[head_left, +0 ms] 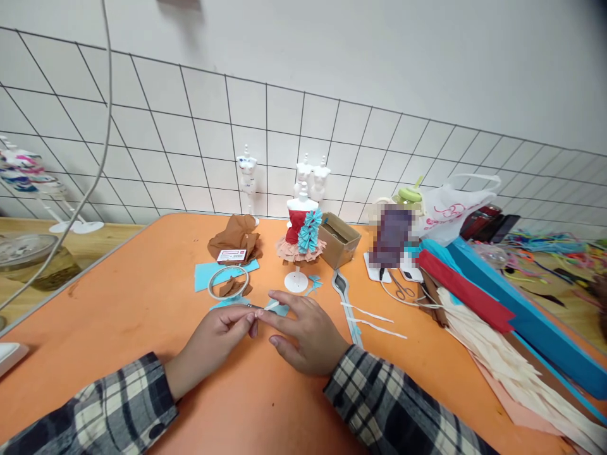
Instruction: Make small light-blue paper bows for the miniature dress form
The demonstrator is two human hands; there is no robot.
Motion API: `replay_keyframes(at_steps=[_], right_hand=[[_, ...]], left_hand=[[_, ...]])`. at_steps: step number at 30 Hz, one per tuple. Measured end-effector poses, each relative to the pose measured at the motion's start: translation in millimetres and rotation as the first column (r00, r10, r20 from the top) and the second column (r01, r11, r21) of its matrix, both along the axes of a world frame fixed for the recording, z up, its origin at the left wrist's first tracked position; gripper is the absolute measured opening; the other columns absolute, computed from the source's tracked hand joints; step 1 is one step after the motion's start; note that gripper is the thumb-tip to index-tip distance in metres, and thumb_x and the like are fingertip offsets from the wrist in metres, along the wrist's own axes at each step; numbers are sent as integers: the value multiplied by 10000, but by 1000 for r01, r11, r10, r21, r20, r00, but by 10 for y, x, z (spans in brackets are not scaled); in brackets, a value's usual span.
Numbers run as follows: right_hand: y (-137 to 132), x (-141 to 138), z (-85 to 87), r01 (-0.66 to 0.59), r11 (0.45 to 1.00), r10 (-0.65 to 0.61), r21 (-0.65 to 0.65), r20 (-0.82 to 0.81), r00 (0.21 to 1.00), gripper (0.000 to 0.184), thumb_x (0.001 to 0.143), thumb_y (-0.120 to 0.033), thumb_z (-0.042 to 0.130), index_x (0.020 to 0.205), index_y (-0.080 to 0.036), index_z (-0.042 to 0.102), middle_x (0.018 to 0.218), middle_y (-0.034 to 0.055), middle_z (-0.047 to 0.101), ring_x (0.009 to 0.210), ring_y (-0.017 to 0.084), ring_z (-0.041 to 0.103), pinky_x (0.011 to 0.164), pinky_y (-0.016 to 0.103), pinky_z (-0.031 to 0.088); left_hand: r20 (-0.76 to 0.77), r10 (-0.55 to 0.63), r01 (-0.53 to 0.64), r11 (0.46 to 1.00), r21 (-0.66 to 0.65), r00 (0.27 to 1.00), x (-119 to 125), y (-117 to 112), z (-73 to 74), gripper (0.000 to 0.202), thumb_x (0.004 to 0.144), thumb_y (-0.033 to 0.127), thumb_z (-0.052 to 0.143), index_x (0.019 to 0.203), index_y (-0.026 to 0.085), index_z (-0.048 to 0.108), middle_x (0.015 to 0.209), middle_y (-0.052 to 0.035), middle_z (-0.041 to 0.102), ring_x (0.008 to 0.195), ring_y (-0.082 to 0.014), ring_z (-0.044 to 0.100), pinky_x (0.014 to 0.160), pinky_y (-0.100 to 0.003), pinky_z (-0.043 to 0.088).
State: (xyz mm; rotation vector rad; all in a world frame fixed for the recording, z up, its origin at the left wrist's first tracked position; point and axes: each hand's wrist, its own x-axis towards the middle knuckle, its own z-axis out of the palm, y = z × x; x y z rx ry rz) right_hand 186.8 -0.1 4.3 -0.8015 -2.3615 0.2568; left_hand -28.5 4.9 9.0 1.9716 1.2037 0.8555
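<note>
My left hand (218, 332) rests on the orange table (118, 316) with its fingers pinched on a thin metal tool (255, 307), perhaps tweezers. My right hand (306, 332) lies beside it, fingers pressing a small light-blue paper piece (279, 308) with a white strip at the tool's tip. Just beyond them stands a small white mannequin (300, 237) on a round base, dressed in red, blue ruffles and a peach skirt. A roll of tape (228, 282) lies on blue paper (203, 275) to the left of it.
Crumpled brown paper (236, 237) and a small red-white box (231, 255) lie behind the tape. A cardboard box (339, 240), scissors (402, 287), white strips (374, 321) and stacked crepe paper sheets (497, 297) fill the right side. Bare white mannequins (247, 174) stand by the wire grid wall.
</note>
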Motion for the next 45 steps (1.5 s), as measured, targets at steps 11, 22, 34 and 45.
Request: replay_keyframes(at_steps=[11, 22, 34, 45], right_hand=[[18, -56, -123, -232, 801, -58, -552, -456, 888, 453, 973, -495, 362, 1226, -249, 646, 1345, 92, 462, 1257, 193, 457, 1074, 356, 356], [-6, -67, -134, -79, 820, -182, -567, -389, 903, 314, 950, -357, 477, 1174, -257, 671, 1432, 73, 395, 1306, 207, 404, 1036, 352, 396], [7, -59, -170, 158, 794, -394, -587, -298, 870, 311, 764, -183, 603, 1069, -188, 544, 1067, 44, 620, 648, 95, 575, 670, 273, 502], [-55, -112, -87, 50, 842, -248, -538, -303, 920, 158, 795, -258, 664, 935, -223, 727, 872, 10, 742, 776, 139, 667, 724, 253, 506]], left_hand=[[308, 143, -83, 976, -200, 940, 88, -25, -20, 306, 804, 391, 545, 572, 190, 553, 1012, -66, 657, 981, -235, 567, 871, -300, 435], [586, 353, 30, 839, -543, 729, 233, -124, -52, 288, 848, 398, 511, 664, 191, 433, 599, 49, 403, 524, -96, 347, 514, -208, 363], [245, 131, -46, 944, -325, 961, 182, -82, -77, 268, 849, 402, 432, 667, 204, 427, 574, 54, 389, 521, -117, 355, 506, -227, 311], [153, -8, 51, 960, -276, 988, 183, -96, -151, 331, 886, 410, 377, 651, 197, 471, 607, 32, 443, 575, -132, 420, 555, -231, 376]])
